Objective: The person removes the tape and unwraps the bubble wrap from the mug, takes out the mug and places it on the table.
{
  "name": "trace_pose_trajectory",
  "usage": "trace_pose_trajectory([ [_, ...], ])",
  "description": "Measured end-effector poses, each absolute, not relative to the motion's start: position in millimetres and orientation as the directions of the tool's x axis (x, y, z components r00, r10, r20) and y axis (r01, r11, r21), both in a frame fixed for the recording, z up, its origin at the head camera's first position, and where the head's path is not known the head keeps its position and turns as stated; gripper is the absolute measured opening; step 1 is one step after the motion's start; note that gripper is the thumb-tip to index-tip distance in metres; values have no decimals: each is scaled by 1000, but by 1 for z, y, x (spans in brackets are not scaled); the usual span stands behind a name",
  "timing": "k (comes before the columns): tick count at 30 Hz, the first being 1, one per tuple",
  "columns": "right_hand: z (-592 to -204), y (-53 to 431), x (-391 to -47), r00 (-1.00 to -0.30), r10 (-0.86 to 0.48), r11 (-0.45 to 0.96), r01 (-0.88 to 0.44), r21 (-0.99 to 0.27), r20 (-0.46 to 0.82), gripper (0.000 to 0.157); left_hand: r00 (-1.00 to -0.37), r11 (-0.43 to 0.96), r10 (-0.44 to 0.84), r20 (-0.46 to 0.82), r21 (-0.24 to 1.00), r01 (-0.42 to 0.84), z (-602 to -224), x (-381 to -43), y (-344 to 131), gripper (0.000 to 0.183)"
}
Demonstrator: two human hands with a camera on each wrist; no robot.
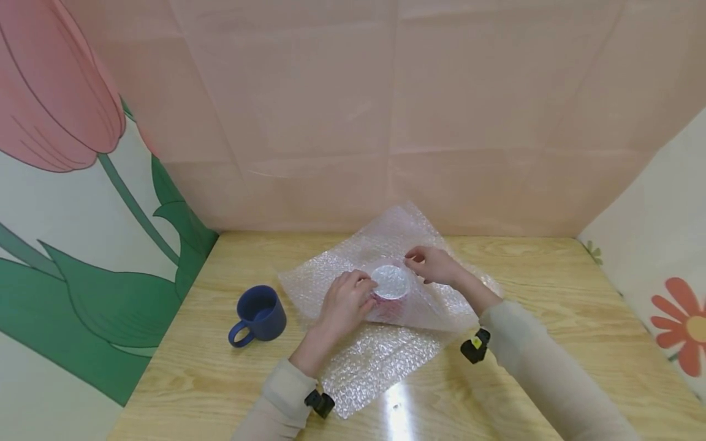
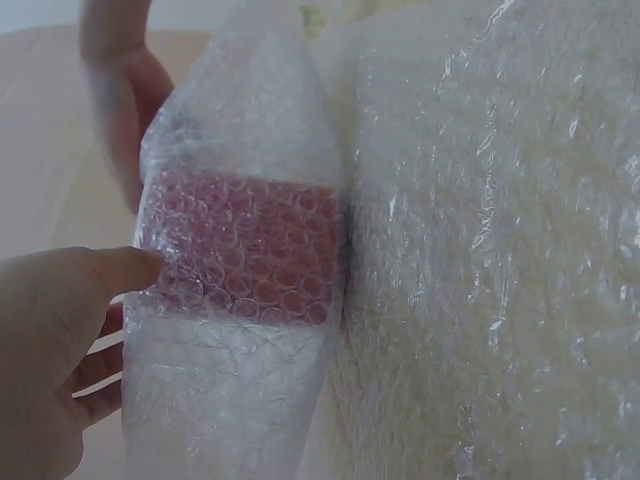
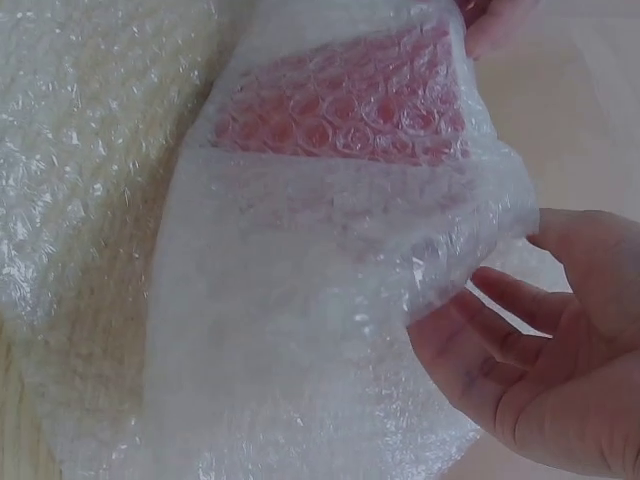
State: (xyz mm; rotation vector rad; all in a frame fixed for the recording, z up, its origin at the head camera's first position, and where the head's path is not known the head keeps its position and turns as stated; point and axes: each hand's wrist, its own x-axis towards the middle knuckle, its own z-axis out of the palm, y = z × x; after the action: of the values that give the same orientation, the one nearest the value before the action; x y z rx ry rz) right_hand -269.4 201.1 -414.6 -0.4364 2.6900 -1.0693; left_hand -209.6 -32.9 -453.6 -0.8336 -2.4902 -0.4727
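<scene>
A sheet of bubble wrap (image 1: 375, 361) lies at an angle on the table, one part folded up over a pink, round-topped object (image 1: 389, 309). Through the bubbles, the left wrist view shows its pink side (image 2: 245, 250); what kind of thing it is stays unclear under the layer. My left hand (image 1: 346, 300) holds the wrap at the object's left, thumb on the front and fingers partly hidden behind. At the upper right, my right hand (image 1: 436, 264) pinches an edge of the wrap between thumb and fingers, as the right wrist view shows.
A dark blue mug (image 1: 268, 317) stands upright left of the wrap, its handle toward the lower left. The wooden table (image 1: 529, 367) meets a pink backdrop (image 1: 309, 122) behind and flower-printed panels at both sides.
</scene>
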Motion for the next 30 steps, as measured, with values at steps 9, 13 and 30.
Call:
trace_pose_trajectory([
  [9,-419,197,-265,-937,-326,663,-131,-737,-127,30,-713,757,475,515,174,630,-452,-209,-33,26],
  [13,-419,196,-263,-940,-321,639,-125,-759,-116,23,-717,758,478,508,175,629,-452,-209,-33,26],
  [30,-418,196,-256,-952,-298,520,-98,-848,-73,15,-702,748,519,488,138,649,-428,-204,-49,29],
])
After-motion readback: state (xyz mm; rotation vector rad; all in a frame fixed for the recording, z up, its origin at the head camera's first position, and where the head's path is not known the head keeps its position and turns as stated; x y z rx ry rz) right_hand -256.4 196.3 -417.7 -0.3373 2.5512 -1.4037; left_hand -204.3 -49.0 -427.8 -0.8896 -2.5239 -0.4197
